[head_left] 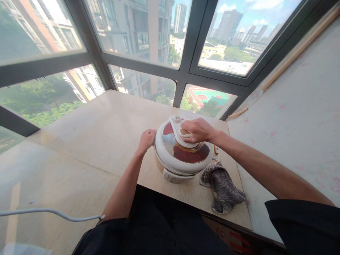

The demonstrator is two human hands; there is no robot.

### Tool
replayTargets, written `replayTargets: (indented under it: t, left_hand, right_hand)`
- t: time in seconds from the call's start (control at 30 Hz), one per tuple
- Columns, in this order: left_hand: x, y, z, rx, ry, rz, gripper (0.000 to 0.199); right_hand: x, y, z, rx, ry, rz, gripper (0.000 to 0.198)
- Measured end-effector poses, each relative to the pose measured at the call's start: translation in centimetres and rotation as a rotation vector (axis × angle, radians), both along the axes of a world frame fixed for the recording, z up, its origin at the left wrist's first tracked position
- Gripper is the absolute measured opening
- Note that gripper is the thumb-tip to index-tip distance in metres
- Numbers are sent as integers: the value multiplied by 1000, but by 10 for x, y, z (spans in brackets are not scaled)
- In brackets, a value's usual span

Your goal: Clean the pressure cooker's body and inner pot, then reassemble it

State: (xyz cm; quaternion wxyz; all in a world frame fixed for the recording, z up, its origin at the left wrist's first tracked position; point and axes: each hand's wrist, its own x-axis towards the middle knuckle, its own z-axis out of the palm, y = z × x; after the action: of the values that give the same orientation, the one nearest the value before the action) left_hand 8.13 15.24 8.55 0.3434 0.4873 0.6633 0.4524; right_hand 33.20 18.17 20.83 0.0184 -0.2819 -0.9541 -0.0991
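A round white electric cooker (170, 179) stands near the sill's front edge, its lid (160, 145) on top. The lid has a clear window with reddish-brown parts. My right hand (198, 130) is closed around the handle (185, 135) at the lid's centre. At the cooker's left side, my left hand (147, 139) is closed in a fist against the rim. A small grey patch shows between that fist and the cooker; what the fingers hold is hidden. To the cooker's right lies a crumpled grey cloth (224, 187).
The pale stone sill (87, 131) runs along large windows with dark frames (143, 66). A papered wall (297, 127) bounds the right side. A white cable (50, 210) crosses at lower left, by my left arm. Below the sill's front edge is a reddish-brown box (223, 230).
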Motion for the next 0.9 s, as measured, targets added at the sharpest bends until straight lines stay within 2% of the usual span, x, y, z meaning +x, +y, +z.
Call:
replayTargets:
  t: [0.13,0.53,0.9]
  left_hand:
    - [1,0,2,-4,-15,-8,33]
    - [9,-8,-1,-20,-166,77,33]
    - [12,-9,1,-12,-208,105,32]
  right_hand:
    - [2,1,-2,-16,30,20,38]
    - [-16,-25,9,-14,-79,-312,43]
    - [-18,-31,4,26,-56,-397,52]
